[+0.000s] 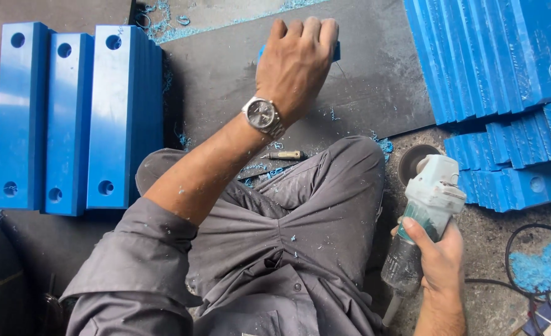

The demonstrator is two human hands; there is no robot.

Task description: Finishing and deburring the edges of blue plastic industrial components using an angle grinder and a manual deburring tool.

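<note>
So we're sitting on the floor with our left hand [297, 59] stretched out to the far side, fingers curled over a small blue block [336, 51] lying on the dark grey sheet [375, 87]. Most of that block is hidden under the palm, only a bit of blue peeks out on each side, so we'd call it a flat press-and-grip from above. Our right hand [440, 255] is clenched round the body of an angle grinder [428, 205], held low by the right knee with its disc [415, 162] just off the floor.

Handling-wise, we reckon the blue stuff is a stiff, dense plastic: smooth faces, probably a bit slick with all the shavings around, not fragile. The small piece looks light enough to pin with one hand; best to hold it by the long edges, away from wherever the disc goes. The grinder looks heavy at the head end, so a firm wrap on the barrel makes sense.

Counts: three tall blue slabs [70, 118] on the left, each with a hole near both ends. On the right there's a fanned stack of blue plates [493, 56], too many and too overlapped to count. One small screwdriver-like tool [284, 155] lies near our knee, and one black cable [524, 249] loops on the right
</note>
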